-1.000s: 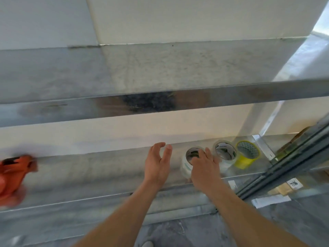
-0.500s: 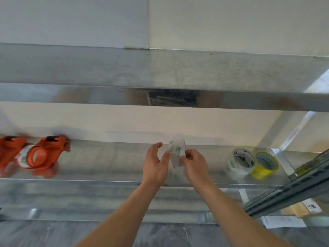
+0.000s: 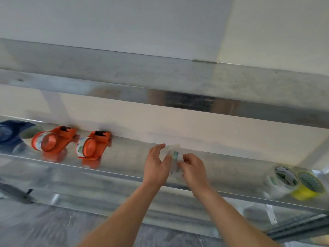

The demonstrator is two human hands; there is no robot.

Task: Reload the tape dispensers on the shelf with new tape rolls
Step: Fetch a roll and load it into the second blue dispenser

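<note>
1. Hands: the left hand [image 3: 156, 166] and the right hand [image 3: 193, 168] meet above the shelf [image 3: 124, 175], both raised from below. Between them is a clear roll [image 3: 174, 157] with a green label. The right hand pinches its near edge with thumb and fingers curled shut. The left hand bears on the roll's other side with its thumb, the fingers half spread behind it. The frame is blurred, so the exact contact cannot be confirmed.

2. Task item: the clear roll is held on edge in the air, just above the shelf surface and apart from it.

3. Left of the hands: two orange dispensers [image 3: 94, 146] [image 3: 53, 139] lie on the shelf against the back wall, well apart from the hands. Each appears to carry a roll on its hub. How much tape remains on them cannot be told. Further left sits a blue object [image 3: 9, 132], unidentified.

4. Right of the hands: a white roll [image 3: 283, 180] and a yellow roll [image 3: 309, 187] stand side by side, touching, near the shelf's front edge.

5. Step in hand, as judged: a fresh roll is taken up and is being readied, probably to find or free the tape end. Loading is not yet begun.

6. Next move, as judged: carry the roll left to the nearer dispenser, clear its hub if occupied, seat the roll squarely, and lead the tape end to the cutter. One hand must steady the dispenser.

7. Risk: the loose end may stick back on itself.
</note>
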